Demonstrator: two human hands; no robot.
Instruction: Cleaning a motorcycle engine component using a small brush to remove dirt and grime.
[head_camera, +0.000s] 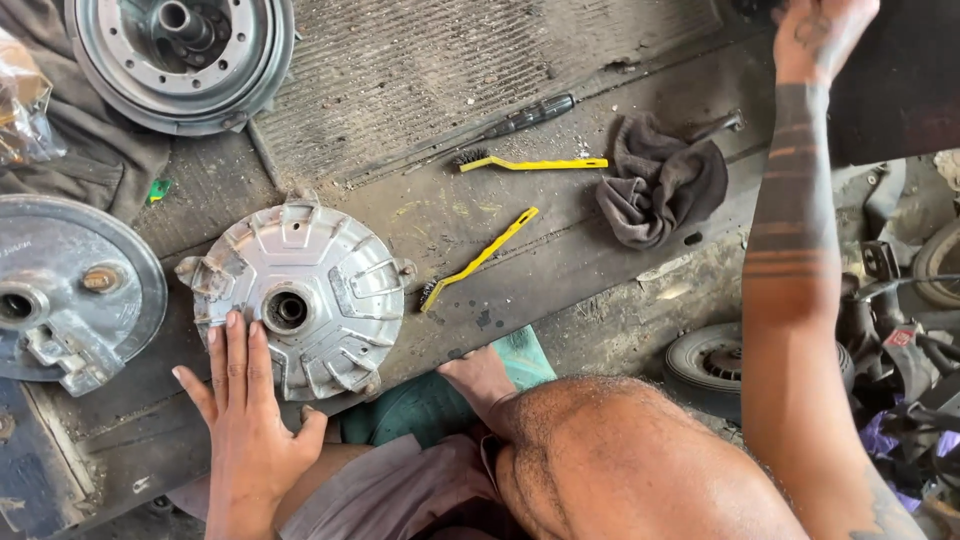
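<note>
Knees and a bare thigh fill the near edge of the view, with a foot on a green sandal (520, 362) just ahead of them on the dirty floor. Beside the thigh, the left hand (245, 400) lies flat and spread, fingers (233, 340) straight, resting on the near rim of a round, ribbed, silver cast-metal clutch cover (320, 265) with a dark hole at its centre; the hand presses on it without gripping. The cover lies face up on a grimy dark board (560, 250) laid across the floor.

Left of the cover sits a smooth grey metal disc with a bolt and a hub hole (70, 290), partly cut off by the frame edge. Just right of the cover lies a yellow-handled wire brush (478, 260), tilted, and beyond it a second yellow-handled wire brush (530, 163) lies nearly level. A crumpled dark grey rag (660, 180) sits right of that brush, and a black-handled screwdriver (530, 115) rests just above it beside a worn ribbed mat (420, 70).

At the far left corner stands a round grey pulley housing with a central shaft (185, 50). At the far right the right hand (820, 35) is raised to the top edge, its forearm banded with dark tattoos; whether it is open or closed, or holds anything, cannot be told. A small black tyre (705, 365) lies on the floor near the right arm.
</note>
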